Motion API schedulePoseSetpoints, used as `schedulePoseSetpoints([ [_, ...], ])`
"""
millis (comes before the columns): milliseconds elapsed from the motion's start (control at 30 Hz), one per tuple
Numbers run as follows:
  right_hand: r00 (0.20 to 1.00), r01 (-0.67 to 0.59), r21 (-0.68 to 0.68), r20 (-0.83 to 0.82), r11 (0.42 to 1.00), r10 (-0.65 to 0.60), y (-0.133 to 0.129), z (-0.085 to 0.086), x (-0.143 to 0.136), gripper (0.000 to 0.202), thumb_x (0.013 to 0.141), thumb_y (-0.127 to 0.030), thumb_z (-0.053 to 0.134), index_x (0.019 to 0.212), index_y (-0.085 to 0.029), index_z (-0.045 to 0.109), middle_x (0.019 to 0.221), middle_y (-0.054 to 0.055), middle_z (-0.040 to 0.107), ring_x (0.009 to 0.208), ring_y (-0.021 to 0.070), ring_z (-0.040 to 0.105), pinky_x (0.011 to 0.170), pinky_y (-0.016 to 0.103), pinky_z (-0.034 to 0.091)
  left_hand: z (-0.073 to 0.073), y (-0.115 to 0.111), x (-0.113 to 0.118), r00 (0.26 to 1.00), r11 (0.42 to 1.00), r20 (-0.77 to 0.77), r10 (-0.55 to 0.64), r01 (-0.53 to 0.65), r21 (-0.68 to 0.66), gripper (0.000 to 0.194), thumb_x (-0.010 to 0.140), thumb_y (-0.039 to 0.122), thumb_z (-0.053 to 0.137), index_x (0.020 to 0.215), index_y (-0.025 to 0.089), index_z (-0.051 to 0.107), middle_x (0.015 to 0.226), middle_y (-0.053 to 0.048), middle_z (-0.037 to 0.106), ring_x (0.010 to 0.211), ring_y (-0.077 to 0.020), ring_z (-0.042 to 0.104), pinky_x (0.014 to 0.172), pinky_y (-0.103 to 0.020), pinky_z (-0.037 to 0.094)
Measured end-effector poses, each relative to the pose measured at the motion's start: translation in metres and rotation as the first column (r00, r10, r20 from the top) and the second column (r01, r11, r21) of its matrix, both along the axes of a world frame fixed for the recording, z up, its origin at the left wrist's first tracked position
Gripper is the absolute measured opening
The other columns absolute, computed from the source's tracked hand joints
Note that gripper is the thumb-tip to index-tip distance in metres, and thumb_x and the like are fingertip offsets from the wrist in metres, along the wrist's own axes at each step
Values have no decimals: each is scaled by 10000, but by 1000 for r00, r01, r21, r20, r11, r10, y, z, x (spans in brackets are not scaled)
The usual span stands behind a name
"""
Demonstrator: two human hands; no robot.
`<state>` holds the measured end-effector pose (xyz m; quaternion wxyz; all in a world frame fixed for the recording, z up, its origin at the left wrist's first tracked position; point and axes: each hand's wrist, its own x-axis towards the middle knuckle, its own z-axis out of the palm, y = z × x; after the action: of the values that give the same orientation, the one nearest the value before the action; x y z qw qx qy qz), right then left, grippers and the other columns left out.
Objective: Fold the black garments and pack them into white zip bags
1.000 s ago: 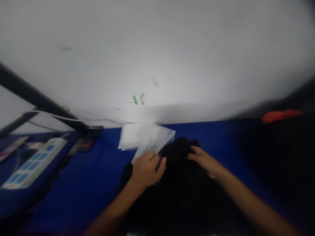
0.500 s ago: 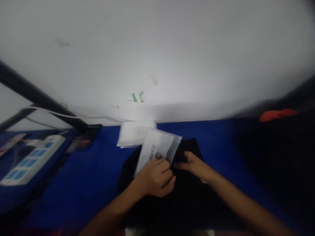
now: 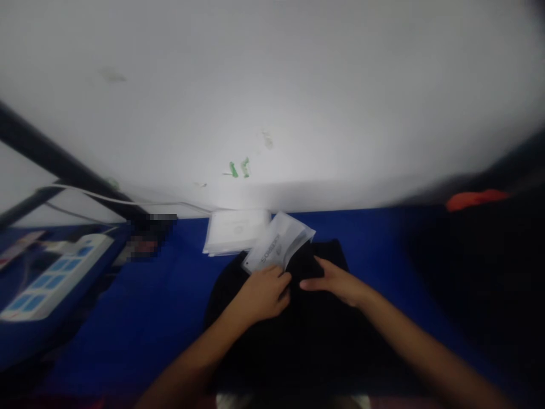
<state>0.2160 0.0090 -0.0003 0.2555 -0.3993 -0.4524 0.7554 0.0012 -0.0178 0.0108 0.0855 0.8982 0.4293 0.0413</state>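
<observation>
A printed clear-and-white packet (image 3: pixel 272 241) lies slanted over black cloth (image 3: pixel 298 352), and a black fold covers its lower right part. My left hand (image 3: pixel 266 292) has its fingers curled at the packet's lower edge, pinching the black cloth there. To its right, my right hand (image 3: pixel 336 281) has thumb and forefinger around the raised black fold, which it grips. Behind the packet, a stack of white packets (image 3: pixel 236 230) rests on the blue surface (image 3: pixel 166 307).
On the left is a white power strip (image 3: pixel 59 278) with blue sockets, near a dark metal bar (image 3: pixel 72 162). A white cable (image 3: pixel 128 201) runs along the pale wall (image 3: pixel 340 102). At the right lies something orange-red (image 3: pixel 477 199).
The packet has tilted further right and is now partly covered by the black fold. My left hand has shifted slightly left and up; my right hand has barely moved.
</observation>
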Motion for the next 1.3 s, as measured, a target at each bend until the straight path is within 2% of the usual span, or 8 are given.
schedulePoseSetpoints([
  [167,1000,23,87,-23,996,-21,-2,-4,-3,686,626,-100,759,1268,-224,549,1113,31,700,1042,241,649,1004,436,463,-1,-1,1,999,995,30,-32,29,93,103,868,227,503,812,179,575,841,-53,594,803,-205,584,608,-299,444],
  [433,932,322,-73,-153,944,-329,3,-11,-11,689,620,-93,685,1276,-230,525,964,25,722,884,232,697,828,377,553,7,-7,2,998,997,4,-62,62,35,67,806,254,571,806,187,574,829,-48,596,794,-216,588,587,-309,426],
  [733,871,382,-257,-221,888,-439,4,-13,-14,595,633,-102,660,1199,-220,523,946,51,706,814,244,714,713,387,589,1,-10,4,986,983,44,-160,155,101,222,908,308,509,1081,188,578,929,-53,644,791,-200,630,574,-287,435],
  [833,902,366,-127,-195,922,-385,4,-17,-14,565,673,-147,661,1216,-217,522,1004,62,703,945,269,693,823,426,564,-2,-11,5,987,979,40,-154,147,143,167,915,316,501,942,183,598,821,-30,643,692,-181,624,526,-274,407],
  [900,931,358,111,-125,927,-344,3,-22,-14,551,712,-166,644,1246,-227,519,1122,62,678,1108,270,627,976,456,485,-3,-13,6,989,974,53,-137,125,187,197,926,332,491,837,185,586,753,-18,628,626,-166,605,503,-270,388],
  [1033,938,249,508,85,824,-336,2,-29,-15,646,750,-143,603,1365,-229,425,1311,85,578,1315,257,458,1146,475,274,-6,-15,12,990,959,79,-117,93,266,279,958,385,459,826,176,587,698,-20,616,593,-158,594,509,-267,391],
  [1167,958,223,446,67,867,-281,-1,-25,-19,773,756,-186,650,1438,-235,289,1362,107,527,1316,251,456,1146,470,274,-11,-19,25,979,955,71,-193,171,242,290,941,418,509,827,164,594,730,-29,630,672,-188,629,551,-281,429],
  [1300,990,139,366,-17,920,-142,-3,-19,-21,995,699,-211,745,1490,-232,140,1402,132,477,1317,255,454,1133,444,304,-8,-24,30,945,957,180,-274,249,151,207,938,355,524,1012,180,606,836,-37,659,730,-178,643,607,-280,472],
])
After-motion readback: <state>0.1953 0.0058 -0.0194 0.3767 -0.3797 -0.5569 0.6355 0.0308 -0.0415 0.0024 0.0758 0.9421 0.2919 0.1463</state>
